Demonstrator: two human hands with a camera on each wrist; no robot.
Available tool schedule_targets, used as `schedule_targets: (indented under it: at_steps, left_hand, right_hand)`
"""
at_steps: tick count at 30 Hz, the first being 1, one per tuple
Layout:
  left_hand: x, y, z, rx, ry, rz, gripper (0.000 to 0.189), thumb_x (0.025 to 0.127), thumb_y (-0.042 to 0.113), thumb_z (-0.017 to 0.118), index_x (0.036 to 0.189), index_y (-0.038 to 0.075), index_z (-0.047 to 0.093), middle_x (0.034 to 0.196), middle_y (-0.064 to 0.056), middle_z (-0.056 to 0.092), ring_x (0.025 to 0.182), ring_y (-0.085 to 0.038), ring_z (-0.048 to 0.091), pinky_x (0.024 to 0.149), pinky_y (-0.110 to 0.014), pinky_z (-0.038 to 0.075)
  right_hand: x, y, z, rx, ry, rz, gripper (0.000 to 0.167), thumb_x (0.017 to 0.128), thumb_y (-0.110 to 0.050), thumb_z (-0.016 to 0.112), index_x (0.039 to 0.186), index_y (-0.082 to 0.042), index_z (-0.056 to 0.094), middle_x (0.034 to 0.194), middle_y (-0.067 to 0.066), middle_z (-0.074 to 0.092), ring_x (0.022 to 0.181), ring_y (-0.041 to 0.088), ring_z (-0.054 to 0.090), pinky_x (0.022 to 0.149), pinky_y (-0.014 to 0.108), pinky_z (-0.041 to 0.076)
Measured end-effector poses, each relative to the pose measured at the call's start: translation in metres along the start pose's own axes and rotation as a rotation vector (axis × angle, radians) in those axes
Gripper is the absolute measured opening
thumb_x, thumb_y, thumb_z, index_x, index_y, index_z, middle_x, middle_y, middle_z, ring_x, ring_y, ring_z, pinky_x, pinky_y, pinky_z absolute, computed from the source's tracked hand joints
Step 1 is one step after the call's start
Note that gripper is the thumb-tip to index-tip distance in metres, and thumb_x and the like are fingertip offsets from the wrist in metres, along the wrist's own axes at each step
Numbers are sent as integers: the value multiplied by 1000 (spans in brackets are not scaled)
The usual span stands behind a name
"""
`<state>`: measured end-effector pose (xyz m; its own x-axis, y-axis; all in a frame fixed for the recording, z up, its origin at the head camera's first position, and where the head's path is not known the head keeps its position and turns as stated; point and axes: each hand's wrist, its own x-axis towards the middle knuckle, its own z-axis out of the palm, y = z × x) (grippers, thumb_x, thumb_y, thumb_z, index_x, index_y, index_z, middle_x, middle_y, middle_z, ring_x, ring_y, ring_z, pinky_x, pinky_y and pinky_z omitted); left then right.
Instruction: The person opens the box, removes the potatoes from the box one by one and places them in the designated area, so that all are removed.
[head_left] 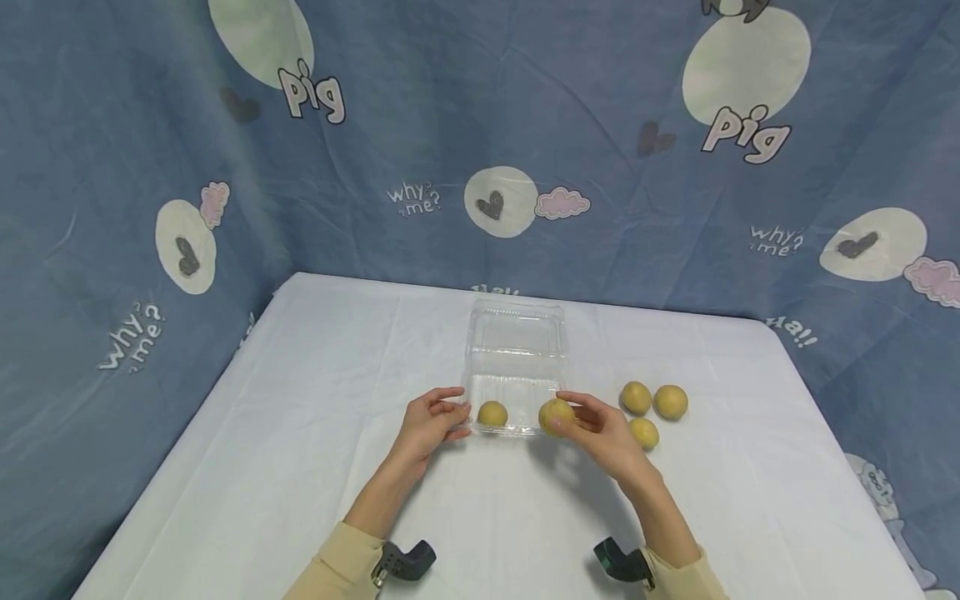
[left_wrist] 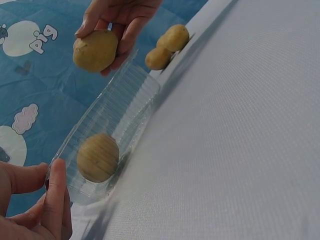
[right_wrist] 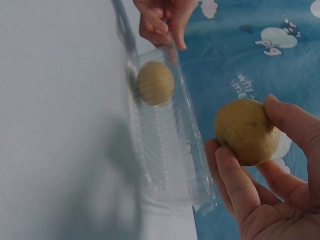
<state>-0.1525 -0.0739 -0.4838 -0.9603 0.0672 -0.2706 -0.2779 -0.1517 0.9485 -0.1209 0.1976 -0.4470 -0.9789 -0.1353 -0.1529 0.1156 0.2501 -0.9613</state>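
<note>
A clear plastic clamshell box stands on the table with its lid folded back. Inside, at the left end, lies one yellow-brown potato, seen through the ribbed wall in both wrist views. My left hand pinches the box's left rim between thumb and fingers. In my right hand is another round potato, gripped by thumb and fingertips. That potato is above the box's right end, apart from the one inside.
Right of the box, three loose potatoes lie close together on the white tablecloth. Behind the table hangs a blue printed curtain. Each wrist carries a dark camera mount.
</note>
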Motion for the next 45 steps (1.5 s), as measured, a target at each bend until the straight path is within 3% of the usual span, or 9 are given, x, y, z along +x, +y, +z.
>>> schedule_targets:
  at_steps: [6,13,24,45]
  left_hand:
    - [-2,2,1,-2,-1,-5,41,91,3,69,128,-6,55,87,-8,61,81,-16,62,74,-31,62]
    - [-1,1,1,0,1,-8,40,91,2,69,128,-6,56,87,-8,61,81,-16,61,73,-31,62]
    - [1,-1,0,-5,0,-18,39,91,0,68,128,-4,57,88,-9,60,80,-16,62,73,-29,62]
    - [1,-1,0,2,0,-10,39,91,1,68,128,-5,56,88,-9,60,80,-16,61,73,-30,62]
  right_hand:
    - [-3,1,-2,-12,16,14,54,85,-26,79,133,-10,59,116,12,64,107,24,62,91,41,55]
    - [-6,1,-5,-15,23,10,56,85,-27,78,134,-9,58,116,12,64,108,24,62,93,45,54]
    - [-12,2,-9,-3,34,10,54,87,-27,77,134,-8,58,120,13,63,110,25,62,89,32,56]
    - [-22,7,-21,1,58,-4,52,87,-19,77,133,-3,57,116,16,65,104,24,64,84,25,57]
